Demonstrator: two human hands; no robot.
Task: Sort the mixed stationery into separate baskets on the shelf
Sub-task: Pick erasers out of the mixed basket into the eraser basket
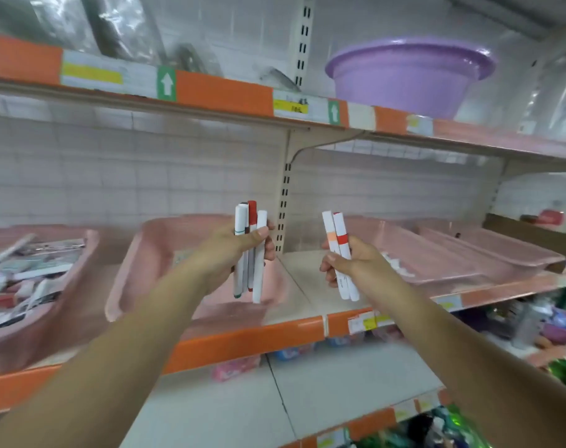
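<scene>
Though apart, both hands (239,250) (352,263) (curled) round markers (258,281) (339,226)

You hold smooth white plastic markers (258,279); the pink basket (136,263) looks smooth, glossy plastic, the lilac basin (404,82) shiny plastic, the shelf (307,282) matt metal.

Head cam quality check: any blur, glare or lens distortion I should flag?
Head view: marker bundle in the left hand and marker pair in the right hand are fairly sharp; the left basket and frame edges smear; the orange shelf edge bows from the wide lens; glare on the purple basin rim; lighting even, shadows soft.
</scene>
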